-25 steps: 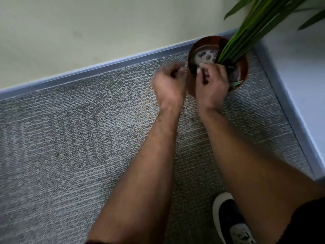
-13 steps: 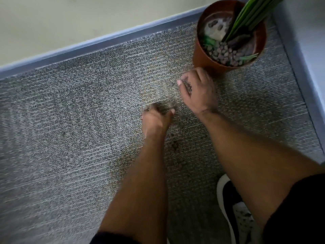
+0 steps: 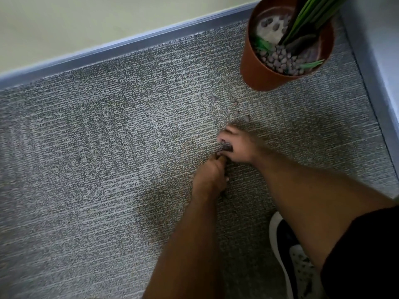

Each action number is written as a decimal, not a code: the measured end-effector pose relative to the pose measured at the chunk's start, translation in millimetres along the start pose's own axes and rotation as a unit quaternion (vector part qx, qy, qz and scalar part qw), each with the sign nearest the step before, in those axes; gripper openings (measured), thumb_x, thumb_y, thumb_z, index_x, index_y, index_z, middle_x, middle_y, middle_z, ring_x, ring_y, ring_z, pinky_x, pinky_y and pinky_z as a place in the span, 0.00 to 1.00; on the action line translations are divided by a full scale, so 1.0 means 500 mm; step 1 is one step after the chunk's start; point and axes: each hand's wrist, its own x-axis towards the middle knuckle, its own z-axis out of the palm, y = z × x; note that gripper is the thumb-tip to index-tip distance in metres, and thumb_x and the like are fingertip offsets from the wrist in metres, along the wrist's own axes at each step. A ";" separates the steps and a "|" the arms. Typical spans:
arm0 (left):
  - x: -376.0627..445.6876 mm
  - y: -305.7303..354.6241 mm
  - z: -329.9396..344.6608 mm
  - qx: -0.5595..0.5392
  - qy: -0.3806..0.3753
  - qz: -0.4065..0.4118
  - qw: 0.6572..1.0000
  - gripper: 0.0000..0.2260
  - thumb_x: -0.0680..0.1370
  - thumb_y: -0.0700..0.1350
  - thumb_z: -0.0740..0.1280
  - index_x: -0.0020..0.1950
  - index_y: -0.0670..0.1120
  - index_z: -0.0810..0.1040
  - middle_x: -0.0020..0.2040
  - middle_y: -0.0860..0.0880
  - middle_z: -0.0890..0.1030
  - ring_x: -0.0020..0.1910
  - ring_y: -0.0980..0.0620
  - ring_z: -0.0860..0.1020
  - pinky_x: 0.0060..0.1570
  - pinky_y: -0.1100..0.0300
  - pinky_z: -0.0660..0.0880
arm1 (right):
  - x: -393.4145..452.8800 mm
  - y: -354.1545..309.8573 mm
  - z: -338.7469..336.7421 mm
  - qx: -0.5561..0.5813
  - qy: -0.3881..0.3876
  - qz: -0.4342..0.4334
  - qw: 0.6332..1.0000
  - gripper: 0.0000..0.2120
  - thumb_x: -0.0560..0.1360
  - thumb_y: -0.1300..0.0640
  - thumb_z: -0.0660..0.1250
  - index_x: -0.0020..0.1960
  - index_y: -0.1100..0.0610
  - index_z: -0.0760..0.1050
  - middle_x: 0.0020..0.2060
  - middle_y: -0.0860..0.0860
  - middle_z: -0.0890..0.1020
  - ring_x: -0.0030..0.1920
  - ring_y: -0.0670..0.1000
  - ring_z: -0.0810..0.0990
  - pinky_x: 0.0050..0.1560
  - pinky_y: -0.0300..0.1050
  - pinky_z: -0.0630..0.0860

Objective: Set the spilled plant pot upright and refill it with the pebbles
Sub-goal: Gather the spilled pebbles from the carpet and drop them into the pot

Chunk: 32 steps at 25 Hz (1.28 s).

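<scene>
We find the round terracotta-brown plant pot (image 3: 265, 72) standing upright on the grey flecked carpet (image 3: 97, 158), in the corner where the pale wall's blue-grey skirting (image 3: 129, 46) meets a blue-grey ledge (image 3: 375, 61) on the right. The righting step is therefore, in our judgement, complete. The pot's long axis runs vertically, mouth upward toward the camera, with the green strap-like leaves (image 3: 311, 16) rising out of it toward the top of the view.

Refilling is partly done. A bed of small grey-brown pebbles (image 3: 280, 61) covers the near side of the pot's interior, while a pale patch carrying only a few stones remains exposed at the far side. At least 4 loose pebbles (image 3: 235, 102) lie on the carpet between the pot and the hands, apart from each other.

The left hand (image 3: 210, 175) and the right hand (image 3: 239, 145) meet low on the carpet, touching, well apart from the pot. The right hand's fingers are curled over a dark cluster that we take to be gathered pebbles; the left hand's fingers curl in against the same cluster, but blur and shadow prevent us from telling whether it grips any itself.

Remaining, as we judge it: carry this handful to the pot, collect the strays, cover the pale patch. A black-and-white shoe (image 3: 289, 255) sits at the lower right.
</scene>
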 end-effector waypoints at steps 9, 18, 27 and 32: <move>0.003 0.000 0.005 -0.007 0.052 -0.006 0.999 0.09 0.76 0.41 0.66 0.54 0.42 0.82 0.53 0.42 0.82 0.51 0.40 0.83 0.50 0.50 0.79 | -0.004 -0.006 0.005 0.023 0.063 0.013 0.998 0.05 0.78 0.56 0.65 0.54 0.53 0.75 0.53 0.51 0.76 0.49 0.54 0.78 0.47 0.49 0.78; 0.026 -0.002 0.007 -0.056 0.052 -0.055 0.996 0.09 0.78 0.44 0.66 0.54 0.42 0.82 0.50 0.41 0.84 0.51 0.42 0.84 0.53 0.50 0.81 | 0.009 -0.019 -0.003 -0.006 0.046 0.012 0.999 0.03 0.76 0.57 0.67 0.45 0.51 0.73 0.47 0.48 0.72 0.46 0.53 0.77 0.41 0.46 0.75; 0.033 -0.015 0.001 -0.149 0.028 -0.104 0.983 0.13 0.74 0.48 0.65 0.49 0.43 0.86 0.46 0.44 0.86 0.46 0.47 0.85 0.51 0.57 0.81 | -0.010 -0.016 -0.020 -0.056 0.044 0.034 0.997 0.03 0.75 0.58 0.67 0.48 0.52 0.74 0.55 0.52 0.77 0.54 0.54 0.78 0.49 0.43 0.72; 0.030 -0.019 -0.010 -0.298 0.061 -0.194 0.933 0.05 0.74 0.40 0.73 0.44 0.50 0.88 0.41 0.48 0.87 0.40 0.51 0.84 0.42 0.63 0.79 | -0.011 -0.015 -0.003 0.087 0.159 0.112 0.977 0.04 0.70 0.60 0.71 0.42 0.52 0.77 0.42 0.47 0.78 0.41 0.50 0.78 0.43 0.45 0.80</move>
